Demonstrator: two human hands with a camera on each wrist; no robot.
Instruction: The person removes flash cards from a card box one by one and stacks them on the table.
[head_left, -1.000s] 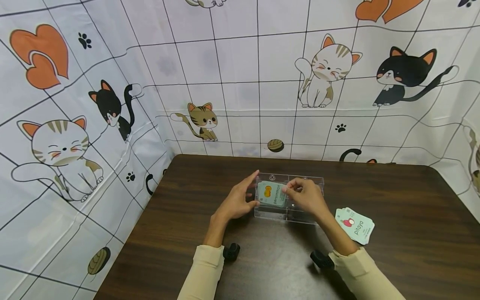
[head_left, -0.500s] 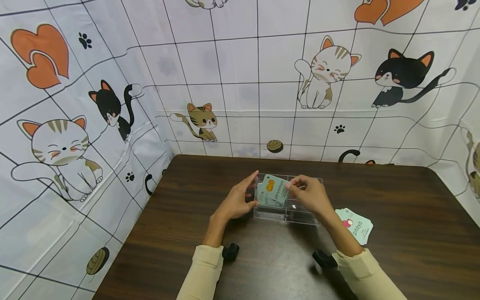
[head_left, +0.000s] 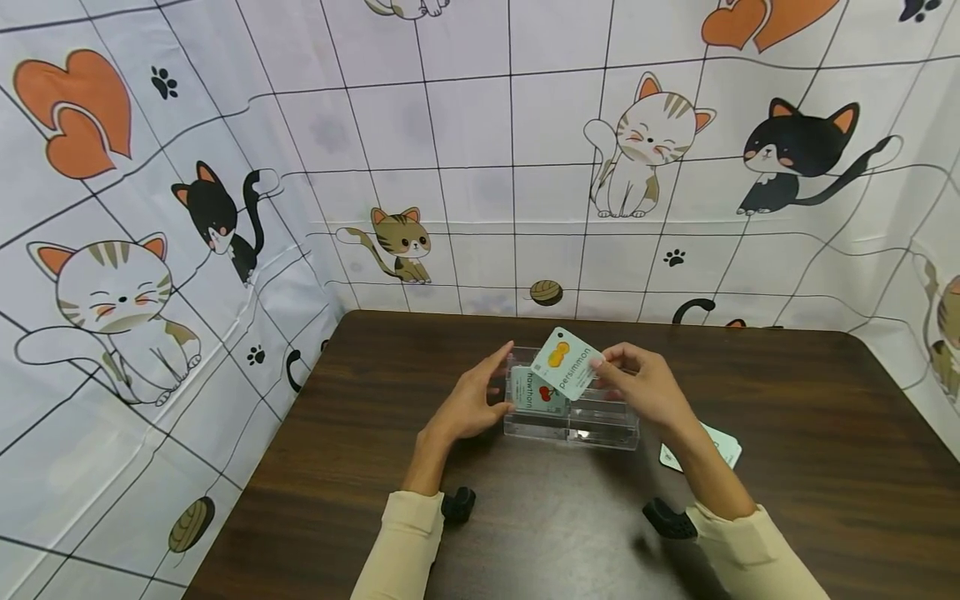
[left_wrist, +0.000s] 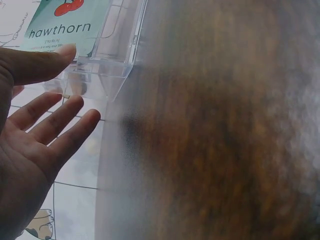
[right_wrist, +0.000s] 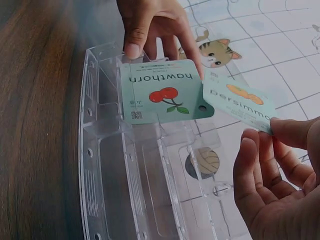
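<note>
My right hand [head_left: 647, 392] pinches a pale green persimmon card [head_left: 566, 364] by its edge, thumb against fingers. The card is tilted over the back of a clear plastic box [head_left: 602, 435] divided into compartments. Inside the box's left part lies a hawthorn card [right_wrist: 165, 97], its red fruit showing. At the box's left end is my left hand [head_left: 468, 404], fingers spread and fairly straight. In the left wrist view its thumb overlaps the box edge beside the hawthorn card [left_wrist: 65, 30]. The right-hand compartments show bare clear walls [right_wrist: 150, 170] in the right wrist view.
Right of the box, a small pile of cards [head_left: 722, 447] lies on the dark wooden table [head_left: 525, 533], partly hidden by my right forearm. Behind the table and to its left hangs a white cloth [head_left: 480, 200] printed with cats and grid lines.
My right hand has lifted the persimmon card up off the stack in the box, uncovering the hawthorn card beneath, and moved slightly right. My left hand has stayed at the box's left end.
</note>
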